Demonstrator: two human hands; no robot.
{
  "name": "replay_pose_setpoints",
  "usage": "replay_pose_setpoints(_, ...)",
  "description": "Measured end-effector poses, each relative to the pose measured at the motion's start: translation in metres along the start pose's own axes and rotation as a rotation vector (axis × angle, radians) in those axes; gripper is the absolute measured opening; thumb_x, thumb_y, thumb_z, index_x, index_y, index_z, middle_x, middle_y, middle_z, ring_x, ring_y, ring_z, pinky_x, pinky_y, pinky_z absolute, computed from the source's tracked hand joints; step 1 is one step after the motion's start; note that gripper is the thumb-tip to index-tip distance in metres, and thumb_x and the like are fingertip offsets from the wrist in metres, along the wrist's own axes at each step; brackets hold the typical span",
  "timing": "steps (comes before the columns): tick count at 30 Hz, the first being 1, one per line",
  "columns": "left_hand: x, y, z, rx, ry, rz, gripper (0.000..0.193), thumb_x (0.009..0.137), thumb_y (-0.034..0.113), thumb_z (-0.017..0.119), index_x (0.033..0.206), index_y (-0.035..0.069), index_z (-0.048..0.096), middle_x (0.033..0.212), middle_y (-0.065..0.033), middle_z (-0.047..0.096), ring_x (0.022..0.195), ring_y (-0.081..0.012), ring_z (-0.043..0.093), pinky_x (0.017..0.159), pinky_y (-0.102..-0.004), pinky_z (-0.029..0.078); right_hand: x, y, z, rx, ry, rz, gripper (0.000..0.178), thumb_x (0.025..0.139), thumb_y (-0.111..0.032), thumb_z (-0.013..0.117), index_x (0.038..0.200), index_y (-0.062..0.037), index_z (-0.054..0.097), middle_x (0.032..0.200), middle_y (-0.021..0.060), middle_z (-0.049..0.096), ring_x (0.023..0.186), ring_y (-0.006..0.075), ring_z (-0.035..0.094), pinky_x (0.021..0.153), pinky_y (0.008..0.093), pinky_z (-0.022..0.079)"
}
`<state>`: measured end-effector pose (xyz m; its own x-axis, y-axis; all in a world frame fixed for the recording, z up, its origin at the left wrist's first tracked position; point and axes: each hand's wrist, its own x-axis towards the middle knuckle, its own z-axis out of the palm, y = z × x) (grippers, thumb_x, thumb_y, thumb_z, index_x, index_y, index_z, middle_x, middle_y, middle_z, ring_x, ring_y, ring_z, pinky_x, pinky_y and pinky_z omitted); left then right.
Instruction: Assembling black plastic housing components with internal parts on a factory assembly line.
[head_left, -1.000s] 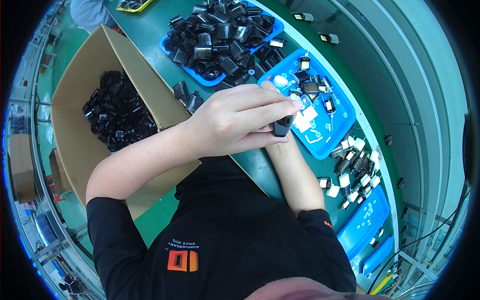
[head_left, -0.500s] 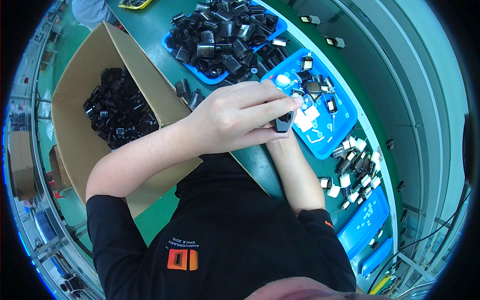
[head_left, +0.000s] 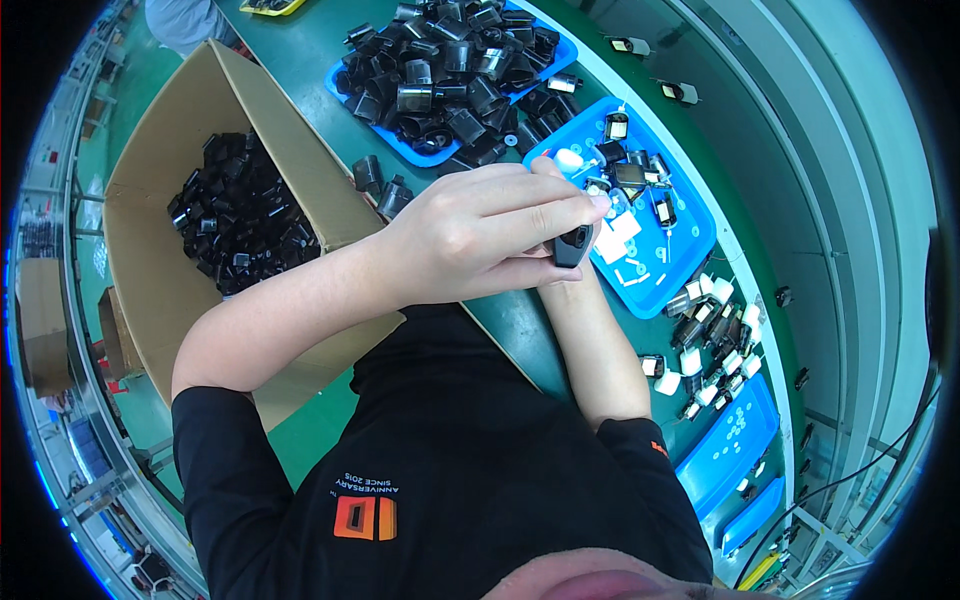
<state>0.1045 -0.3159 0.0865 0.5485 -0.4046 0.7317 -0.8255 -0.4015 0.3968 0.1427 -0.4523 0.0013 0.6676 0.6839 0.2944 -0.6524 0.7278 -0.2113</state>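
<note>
Fingers (head_left: 555,216) of the left hand (head_left: 460,230) are pinched around a small glossy black plastic piece (head_left: 571,247), up above the green worktop (head_left: 510,322). The right hand (head_left: 546,166) is mostly hidden behind it, so I can't tell if it's gripping anything. Just past them there's a blue rectangular plastic tray (head_left: 688,205) with mixed small parts (head_left: 629,177), and off left an open brown cardboard box (head_left: 150,225) holding heaped black plastic parts (head_left: 240,215)

The left hand (head_left: 475,235) pinches a black part (head_left: 571,247) over the green worktop (head_left: 515,335), between an open cardboard box (head_left: 147,235) and a blue tray (head_left: 688,250).
</note>
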Motion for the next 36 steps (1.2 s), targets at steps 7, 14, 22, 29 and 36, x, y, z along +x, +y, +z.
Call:
replay_pose_setpoints(7,0.004,-0.002,-0.002,0.014,-0.018,0.015,0.053,0.068,0.017,0.081,0.116,0.003,0.064,0.1,-0.0087,0.068,0.085,-0.0241,0.066,0.075,-0.0332,0.055,0.004,-0.012,0.005,-0.025,-0.022,-0.007,0.025,0.069,-0.019,0.067,0.087,-0.0125,0.051,0.089,0.0057,0.052,0.08,0.019,0.059,0.065,0.0296,0.054)
replay_pose_setpoints(14,0.003,-0.016,-0.014,0.046,0.111,-0.053,0.053,0.066,0.009,0.082,0.115,0.002,0.064,0.109,-0.0133,0.065,0.093,-0.0286,0.064,0.078,-0.0345,0.051,0.01,-0.026,0.015,-1.21,0.23,-0.58,0.063,0.07,-0.047,0.072,0.114,-0.0056,0.051,0.121,0.0086,0.05,0.111,0.0184,0.048,0.099,0.0308,0.034)
replay_pose_setpoints(22,0.003,-0.003,-0.013,0.195,0.071,-0.367,0.104,0.06,0.018,0.081,0.146,0.001,0.025,0.141,-0.0208,0.038,0.126,-0.0341,0.043,0.106,-0.0434,0.034,0.013,-0.026,0.049,-0.786,0.007,-0.125,0.074,0.073,0.008,0.073,0.14,-0.0028,0.042,0.121,0.0067,0.054,0.107,0.0119,0.055,0.092,0.0286,0.046)
replay_pose_setpoints(29,-0.007,-0.027,0.002,-0.315,-0.107,-0.577,0.091,0.07,0.035,0.076,0.137,-0.002,0.026,0.122,-0.0178,0.039,0.115,-0.0293,0.043,0.098,-0.0378,0.039,0.002,-0.022,0.04,-0.44,0.172,-0.143,0.075,0.072,-0.013,0.074,0.139,-0.0019,0.042,0.14,0.0112,0.045,0.105,0.0216,0.057,0.093,0.0336,0.046)
replay_pose_setpoints(36,-0.014,-0.017,-0.008,-0.124,-0.069,-0.577,0.082,0.075,0.042,0.068,0.134,-0.001,0.031,0.118,-0.0197,0.043,0.113,-0.0348,0.042,0.101,-0.0438,0.03,0.006,-0.001,0.033,-0.365,0.218,-0.139,0.086,0.067,-0.018,0.081,0.138,0.0021,0.038,0.116,0.0147,0.056,0.099,0.0244,0.06,0.092,0.0341,0.047)
